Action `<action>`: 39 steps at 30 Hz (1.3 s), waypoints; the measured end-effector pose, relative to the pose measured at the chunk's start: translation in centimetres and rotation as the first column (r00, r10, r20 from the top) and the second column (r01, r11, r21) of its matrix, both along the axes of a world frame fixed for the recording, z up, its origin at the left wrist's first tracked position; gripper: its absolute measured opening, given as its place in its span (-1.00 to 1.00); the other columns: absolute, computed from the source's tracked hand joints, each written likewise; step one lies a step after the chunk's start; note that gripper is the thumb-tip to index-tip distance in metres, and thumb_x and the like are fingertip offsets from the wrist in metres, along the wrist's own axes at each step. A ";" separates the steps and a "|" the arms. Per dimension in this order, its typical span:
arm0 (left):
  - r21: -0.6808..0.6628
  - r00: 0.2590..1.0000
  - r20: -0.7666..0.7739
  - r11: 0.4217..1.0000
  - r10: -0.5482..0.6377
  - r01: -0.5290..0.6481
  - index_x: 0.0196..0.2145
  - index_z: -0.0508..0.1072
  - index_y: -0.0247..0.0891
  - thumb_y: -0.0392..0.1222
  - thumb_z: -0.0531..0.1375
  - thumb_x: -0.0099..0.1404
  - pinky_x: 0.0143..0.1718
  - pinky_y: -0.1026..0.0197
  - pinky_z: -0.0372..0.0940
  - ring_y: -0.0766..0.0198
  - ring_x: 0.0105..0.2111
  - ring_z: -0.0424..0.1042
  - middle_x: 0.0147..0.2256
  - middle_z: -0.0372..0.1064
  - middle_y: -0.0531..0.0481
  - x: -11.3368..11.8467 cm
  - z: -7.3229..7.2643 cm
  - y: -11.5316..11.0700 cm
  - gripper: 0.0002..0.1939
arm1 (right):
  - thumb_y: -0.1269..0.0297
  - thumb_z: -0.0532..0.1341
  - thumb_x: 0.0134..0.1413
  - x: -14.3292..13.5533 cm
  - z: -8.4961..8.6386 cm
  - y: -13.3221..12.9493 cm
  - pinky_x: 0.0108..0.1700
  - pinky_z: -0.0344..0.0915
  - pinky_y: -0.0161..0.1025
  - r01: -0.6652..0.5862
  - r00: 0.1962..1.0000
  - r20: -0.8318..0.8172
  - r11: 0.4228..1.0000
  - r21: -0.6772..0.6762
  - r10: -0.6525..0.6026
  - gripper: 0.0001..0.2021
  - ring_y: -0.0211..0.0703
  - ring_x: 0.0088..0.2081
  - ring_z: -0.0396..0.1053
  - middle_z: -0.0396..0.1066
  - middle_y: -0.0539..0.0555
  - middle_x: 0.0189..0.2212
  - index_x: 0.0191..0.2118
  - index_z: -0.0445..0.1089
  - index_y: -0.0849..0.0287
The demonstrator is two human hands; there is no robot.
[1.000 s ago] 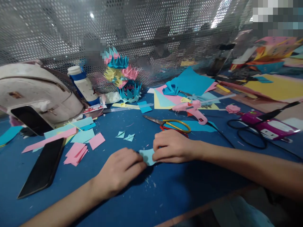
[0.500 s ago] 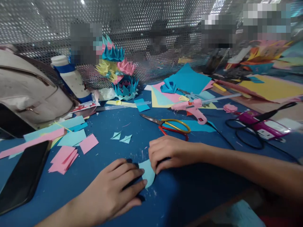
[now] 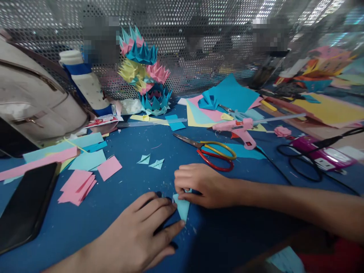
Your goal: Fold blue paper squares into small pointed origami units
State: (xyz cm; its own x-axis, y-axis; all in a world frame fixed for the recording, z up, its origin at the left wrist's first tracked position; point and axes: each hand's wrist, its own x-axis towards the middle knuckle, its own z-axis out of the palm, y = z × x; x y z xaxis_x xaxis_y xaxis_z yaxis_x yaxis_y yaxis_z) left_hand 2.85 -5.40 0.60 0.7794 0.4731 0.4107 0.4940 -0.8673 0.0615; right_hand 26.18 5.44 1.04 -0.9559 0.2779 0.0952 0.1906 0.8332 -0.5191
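Observation:
A light blue paper piece (image 3: 182, 208), folded to a triangle, lies on the blue table between my hands. My left hand (image 3: 142, 227) rests with fingers spread, its fingertips on the paper's left edge and lower corner. My right hand (image 3: 201, 185) has its fingers curled and pressed together on the paper's upper right part, which they partly hide. Just beyond are two small folded light blue pieces (image 3: 156, 163). Scissors (image 3: 199, 145) with red and yellow handles lie past my right hand, blades apart.
A pink glue gun (image 3: 241, 131) with a black cord lies at the right. Pink squares (image 3: 77, 187) and a black phone (image 3: 31, 204) are at left. Behind stand a bottle (image 3: 88, 85) and folded paper model (image 3: 155, 99), before a perforated metal screen (image 3: 176, 34).
The light blue paper has gone from a rounded, bent shape to a flat triangle. My left fingers have moved slightly right along it, and the head view has shifted a little.

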 end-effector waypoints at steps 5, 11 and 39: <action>-0.001 1.000 0.007 1.000 0.001 -0.001 0.03 0.51 -0.24 -0.10 -0.05 0.58 0.03 0.00 0.31 0.12 -0.07 0.47 -0.07 0.52 -0.07 0.2 -0.1 -0.2 -0.63 | 0.20 0.02 0.39 -0.5 0.4 -0.1 -0.25 0.09 -0.25 -0.021 0.996 0.088 0.994 0.103 0.012 -0.75 -0.20 -0.32 0.16 0.29 0.03 -0.35 -0.33 0.24 0.18; 0.012 0.999 0.036 1.000 -0.003 0.003 -0.01 0.53 -0.26 -0.13 -0.02 0.57 0.03 0.02 0.31 0.14 -0.08 0.48 -0.07 0.54 -0.07 0.2 -0.1 -0.2 -0.65 | 0.21 0.00 0.38 -1.0 0.5 -0.3 -0.28 0.08 -0.24 -0.022 0.993 0.120 0.986 0.165 0.002 -0.76 -0.18 -0.33 0.16 0.31 0.05 -0.34 -0.32 0.24 0.17; -0.064 1.000 -0.027 0.998 0.002 -0.004 0.09 0.44 -0.33 -0.13 -0.05 0.57 0.04 0.02 0.36 0.12 -0.07 0.46 -0.07 0.49 -0.13 0.1 0.1 0.0 -0.63 | 0.17 -0.02 0.41 -0.8 -0.3 -1.0 -0.28 0.02 -0.20 0.032 0.997 0.053 0.957 0.287 -0.049 -0.72 -0.15 -0.35 0.11 0.30 0.04 -0.33 -0.32 0.26 0.16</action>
State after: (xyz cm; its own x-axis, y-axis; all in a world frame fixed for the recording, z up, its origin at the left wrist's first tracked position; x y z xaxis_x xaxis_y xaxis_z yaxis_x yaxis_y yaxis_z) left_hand 2.92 -5.39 0.71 0.7884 0.5001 0.3582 0.4989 -0.8605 0.1032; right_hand 25.37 4.41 0.71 -0.9508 0.2856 0.1202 0.2500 0.9361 -0.2473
